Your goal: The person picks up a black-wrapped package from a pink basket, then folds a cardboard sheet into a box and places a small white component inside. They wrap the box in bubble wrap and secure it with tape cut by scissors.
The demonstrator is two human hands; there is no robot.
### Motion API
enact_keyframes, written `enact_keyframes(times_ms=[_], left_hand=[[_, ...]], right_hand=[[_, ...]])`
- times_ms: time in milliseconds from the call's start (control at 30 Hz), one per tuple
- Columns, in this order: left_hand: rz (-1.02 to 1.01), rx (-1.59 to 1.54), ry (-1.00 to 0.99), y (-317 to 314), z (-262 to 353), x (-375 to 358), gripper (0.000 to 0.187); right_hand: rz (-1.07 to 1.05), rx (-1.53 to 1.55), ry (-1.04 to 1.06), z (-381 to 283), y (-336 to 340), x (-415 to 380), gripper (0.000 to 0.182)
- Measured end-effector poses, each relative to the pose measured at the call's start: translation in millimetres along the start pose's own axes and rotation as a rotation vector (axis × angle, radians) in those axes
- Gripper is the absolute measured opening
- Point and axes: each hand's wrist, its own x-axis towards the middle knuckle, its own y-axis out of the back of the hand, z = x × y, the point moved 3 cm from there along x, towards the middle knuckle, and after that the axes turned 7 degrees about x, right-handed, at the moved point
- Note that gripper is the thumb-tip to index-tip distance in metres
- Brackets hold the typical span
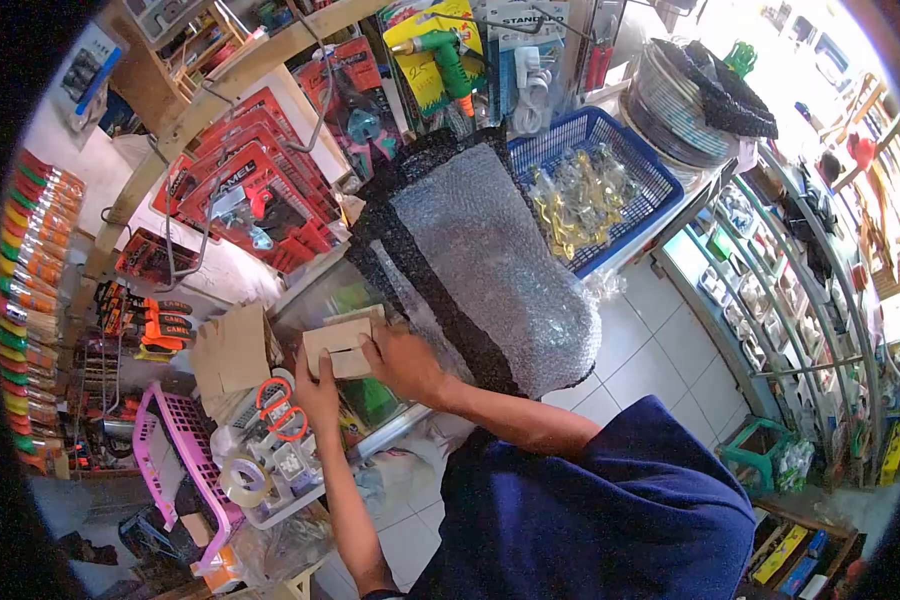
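A small tan cardboard box (pixel 338 340) lies on the glass counter, between my two hands. My left hand (pixel 317 388) holds its near left side, fingers on the cardboard. At the box's right side is my right hand (pixel 407 362), slightly blurred, its thumb on the box edge. Flat cardboard pieces (pixel 232 350) are stacked to the left. Right of the box lies a large sheet of bubble wrap (pixel 480 240) with black wrap around it. Orange-handled scissors (pixel 281 408) and a roll of clear tape (pixel 246 482) sit in a container near my left forearm.
A blue basket (pixel 660 180) of metal hooks in plastic bags stands at the back right, beside wire coils (pixel 670 105). A pink basket (pixel 145 450) is at the left. Red tool packs (pixel 255 195) hang behind the counter. Glass shelves stand at the right.
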Motion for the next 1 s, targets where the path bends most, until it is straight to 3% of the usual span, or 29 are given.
enact_keyframes(times_ms=[133, 333, 433, 500, 567, 600, 700, 767, 867, 933, 1000], left_hand=[[-0.061, 0.025, 0.070, 2.4, -8.6, 5.4, 0.057], [-0.089, -0.027, 0.050, 1.9, 1.3, 4.8, 0.054], [-0.106, -0.048, 0.072, 2.7, 8.4, 2.8, 0.053], [-0.111, -0.110, 0.058, 3.0, 13.8, 3.7, 0.051], [-0.115, 0.038, 0.099, 5.4, 7.4, 7.9, 0.052], [-0.166, -0.093, 0.122, 1.2, -12.0, 13.2, 0.051], [-0.146, -0.071, 0.066, -2.2, 1.9, 17.4, 0.049], [-0.173, -0.110, 0.101, -2.0, 3.6, 17.1, 0.049], [-0.206, -0.178, 0.186, 7.6, 27.9, 11.8, 0.049], [-0.227, -0.217, 0.224, 9.5, 29.4, 7.7, 0.049], [-0.212, -0.265, 0.214, 11.6, 29.1, 4.2, 0.054]], right_hand=[[-0.058, -0.075, 0.087, 10.0, -8.9, 7.2, 0.047], [-0.039, -0.114, 0.183, 13.4, -13.0, 8.5, 0.033], [-0.130, -0.097, 0.153, 11.0, -9.9, 6.2, 0.024], [-0.128, -0.193, 0.321, 25.2, -12.5, 4.3, 0.026], [-0.161, -0.149, 0.397, 46.5, -27.7, 3.4, 0.024], [-0.166, 0.026, 0.312, 58.5, -37.7, 6.4, 0.025], [-0.151, 0.540, 0.033, 83.2, -58.3, 12.2, 0.034], [-0.134, 0.635, -0.010, 75.3, -53.1, 3.7, 0.039], [-0.094, 0.589, -0.121, 54.4, -28.0, -1.8, 0.050], [-0.161, 0.406, -0.302, 82.1, -34.2, 0.6, 0.065], [-0.198, 0.464, -0.333, 87.7, -30.3, 2.1, 0.072]])
